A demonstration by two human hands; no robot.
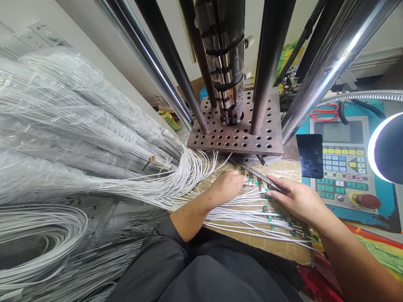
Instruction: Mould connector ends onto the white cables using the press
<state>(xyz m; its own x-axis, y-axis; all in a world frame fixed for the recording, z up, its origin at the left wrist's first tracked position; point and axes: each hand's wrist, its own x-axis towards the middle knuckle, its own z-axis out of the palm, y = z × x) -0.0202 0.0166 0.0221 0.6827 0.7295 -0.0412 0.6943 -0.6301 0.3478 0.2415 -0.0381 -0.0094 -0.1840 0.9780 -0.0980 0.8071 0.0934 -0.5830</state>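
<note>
My left hand (227,184) rests closed on a fan of thin white cables (239,212) lying on a cardboard sheet (285,248), its fingertips pinching small metal connector ends (250,180). My right hand (296,199) is closed round a slim dark metal tool (260,175) whose tip points left toward those connector ends. Several green-tagged connectors (270,214) line the cable ends under my right hand. Just beyond both hands stands the perforated steel plate (239,136) of a press.
Large bundles of white cables in clear plastic (63,126) fill the left side. Steel columns (333,63) rise from the plate. At right are a control panel with keypad (341,163), a red stop button (367,200), a dark phone (309,156), a lamp head (388,147) and red scissors (324,112).
</note>
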